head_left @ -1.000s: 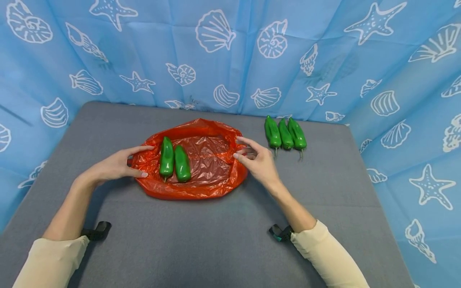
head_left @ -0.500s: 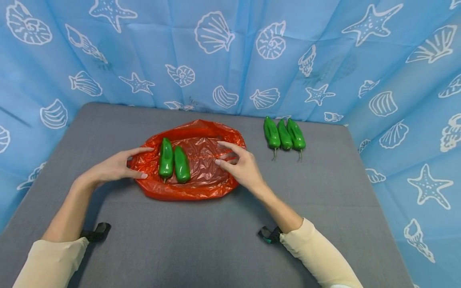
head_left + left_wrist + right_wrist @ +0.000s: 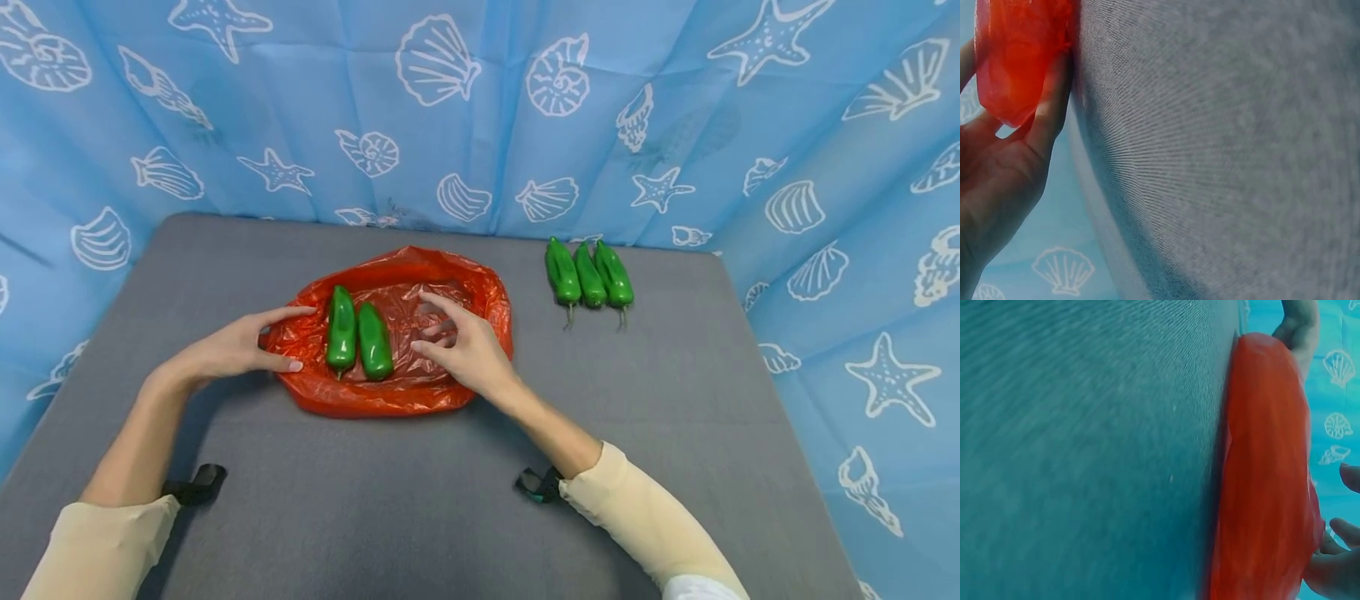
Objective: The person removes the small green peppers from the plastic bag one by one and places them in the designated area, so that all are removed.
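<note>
the left grip (image 3: 228,347) holds the red bag (image 3: 382,406) at its left end; the right grip (image 3: 468,354), released with fingers parted, hovers over it, right of two green peppers (image 3: 374,343).

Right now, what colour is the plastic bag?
The plastic bag is orange-red; the head view shows it best.

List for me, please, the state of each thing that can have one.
Red bag: mouth spread open, on the gray table
Two green peppers: lying side by side inside the bag
Three green peppers: lying in a row outside the bag
Left hand: holding the bag's left end
Right hand: over the bag, holding nothing
Blue curtain: hanging in folds
</note>
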`<action>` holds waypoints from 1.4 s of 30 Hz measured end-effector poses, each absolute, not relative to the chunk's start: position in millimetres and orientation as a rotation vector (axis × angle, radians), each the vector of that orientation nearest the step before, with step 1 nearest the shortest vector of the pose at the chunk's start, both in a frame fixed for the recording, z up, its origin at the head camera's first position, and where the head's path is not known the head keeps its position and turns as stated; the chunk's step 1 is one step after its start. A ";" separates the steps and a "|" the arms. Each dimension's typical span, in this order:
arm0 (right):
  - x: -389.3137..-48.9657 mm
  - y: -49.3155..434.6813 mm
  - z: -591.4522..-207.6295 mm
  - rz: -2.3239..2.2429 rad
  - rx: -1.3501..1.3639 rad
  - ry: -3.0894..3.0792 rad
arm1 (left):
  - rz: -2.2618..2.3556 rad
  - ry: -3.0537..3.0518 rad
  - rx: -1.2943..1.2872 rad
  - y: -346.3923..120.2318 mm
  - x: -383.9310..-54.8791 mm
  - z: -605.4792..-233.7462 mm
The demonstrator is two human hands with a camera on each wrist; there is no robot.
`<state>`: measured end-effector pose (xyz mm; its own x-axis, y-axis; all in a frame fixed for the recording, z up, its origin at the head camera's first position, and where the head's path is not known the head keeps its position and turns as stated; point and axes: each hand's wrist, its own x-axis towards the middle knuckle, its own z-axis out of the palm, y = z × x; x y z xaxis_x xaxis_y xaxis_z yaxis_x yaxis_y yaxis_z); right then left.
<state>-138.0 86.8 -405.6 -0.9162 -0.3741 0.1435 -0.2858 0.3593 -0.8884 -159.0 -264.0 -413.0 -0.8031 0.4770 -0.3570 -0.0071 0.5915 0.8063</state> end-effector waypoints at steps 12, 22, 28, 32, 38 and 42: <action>-138.7 61.7 -409.7 -1.486 -0.627 2.517 | 1.123 2.298 0.378 -267.4 -159.4 -414.9; -140.7 41.4 -414.9 -1.363 -0.603 2.558 | 1.161 2.264 0.337 -266.1 -161.1 -416.1; -141.9 31.1 -421.3 -1.206 -0.594 2.598 | 1.172 2.247 0.322 -266.0 -160.9 -415.8; -143.1 25.0 -423.2 -1.095 -0.598 2.648 | 1.172 2.244 0.324 -265.5 -160.5 -416.6; -144.8 18.4 -427.7 -0.962 -0.575 2.705 | 1.161 2.252 0.325 -265.2 -159.5 -420.1; -145.7 16.5 -429.7 -0.917 -0.561 2.713 | 1.160 2.258 0.330 -265.0 -160.0 -420.1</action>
